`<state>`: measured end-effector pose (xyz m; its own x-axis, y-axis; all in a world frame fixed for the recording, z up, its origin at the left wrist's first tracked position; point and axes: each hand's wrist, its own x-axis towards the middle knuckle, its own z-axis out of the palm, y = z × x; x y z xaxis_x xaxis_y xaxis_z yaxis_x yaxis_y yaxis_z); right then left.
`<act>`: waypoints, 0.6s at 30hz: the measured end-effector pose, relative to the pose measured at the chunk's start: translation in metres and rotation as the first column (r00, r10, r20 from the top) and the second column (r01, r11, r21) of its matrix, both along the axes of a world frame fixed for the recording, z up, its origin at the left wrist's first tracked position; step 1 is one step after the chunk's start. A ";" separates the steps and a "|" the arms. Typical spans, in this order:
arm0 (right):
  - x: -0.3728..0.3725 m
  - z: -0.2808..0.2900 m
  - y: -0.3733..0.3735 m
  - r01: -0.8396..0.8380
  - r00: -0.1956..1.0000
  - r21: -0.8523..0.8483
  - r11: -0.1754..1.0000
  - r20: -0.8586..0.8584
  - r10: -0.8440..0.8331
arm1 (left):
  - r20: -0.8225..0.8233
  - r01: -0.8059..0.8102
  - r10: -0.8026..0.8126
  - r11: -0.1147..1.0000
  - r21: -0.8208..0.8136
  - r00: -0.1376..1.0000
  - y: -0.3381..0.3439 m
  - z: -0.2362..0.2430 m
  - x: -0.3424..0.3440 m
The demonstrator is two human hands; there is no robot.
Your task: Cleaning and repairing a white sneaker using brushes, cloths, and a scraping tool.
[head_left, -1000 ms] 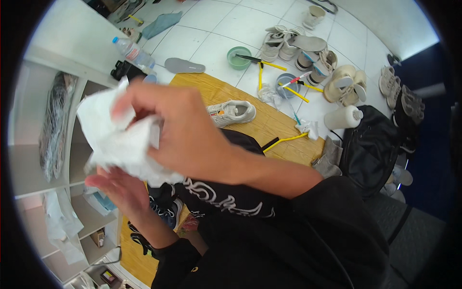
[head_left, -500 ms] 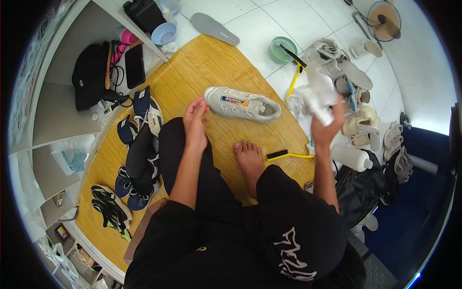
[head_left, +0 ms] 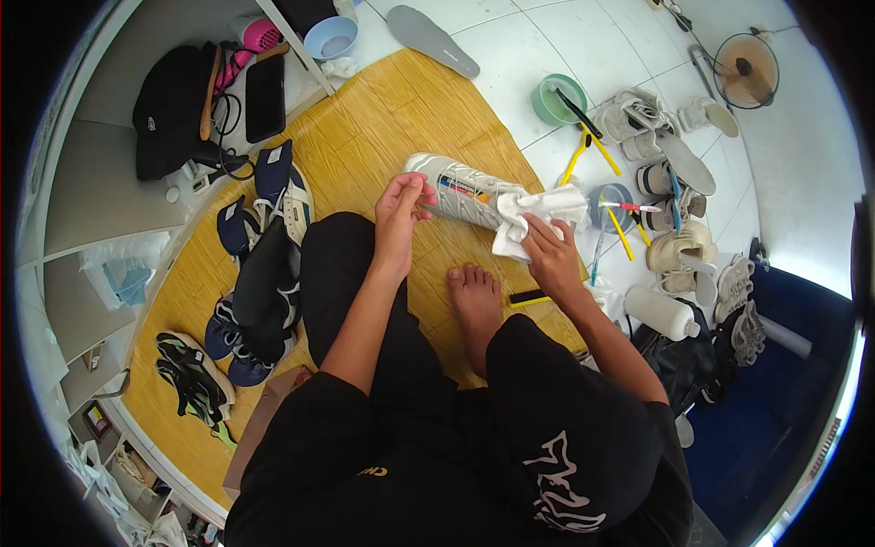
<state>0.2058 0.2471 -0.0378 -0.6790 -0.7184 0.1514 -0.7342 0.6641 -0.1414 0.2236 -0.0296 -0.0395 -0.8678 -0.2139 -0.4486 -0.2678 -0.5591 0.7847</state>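
A light grey lace-up sneaker [head_left: 467, 193] lies on the wood-patterned mat, its toe toward my left hand and its heel to the right. My right hand [head_left: 552, 255] grips a white cloth [head_left: 561, 205] that drapes over the sneaker's heel and opening, hiding them. Beside the toe is my left hand [head_left: 401, 214], fingers loosely bent and apart with nothing between them; whether they touch the sneaker I cannot tell. My bare foot [head_left: 474, 305] rests on the mat [head_left: 365, 137] just below the sneaker.
On the right are a green cup [head_left: 558, 98], a clear cup [head_left: 609, 202] with brushes, a white bottle [head_left: 661, 313] and several shoes [head_left: 679, 246]. A grey insole [head_left: 432, 41] lies on the tiles. More shoes [head_left: 194, 374] stand at left by the shelf [head_left: 87, 205].
My right hand has brought the white cloth leftward from above the brushes and cup onto the sneaker's heel. My left hand has shifted slightly right, staying near the toe.
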 end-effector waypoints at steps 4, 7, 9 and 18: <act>-0.005 0.010 -0.018 0.081 0.989 0.219 0.972 -0.137 -0.051 | 0.001 0.021 -0.021 1.000 -0.004 1.000 0.000 -0.002 0.001; -0.015 0.002 -0.002 -0.029 0.999 0.309 0.951 -0.027 0.040 | 0.001 0.021 -0.021 1.000 -0.001 1.000 -0.001 -0.003 0.006; -0.028 -0.006 0.007 -0.059 0.998 0.274 0.960 -0.014 0.065 | -0.014 0.004 -0.004 1.000 -0.008 1.000 -0.005 -0.004 0.000; -0.004 0.052 -0.046 -0.103 0.990 -0.216 0.971 0.069 0.120 | 0.190 -0.210 0.163 0.943 0.257 0.968 0.036 0.000 0.030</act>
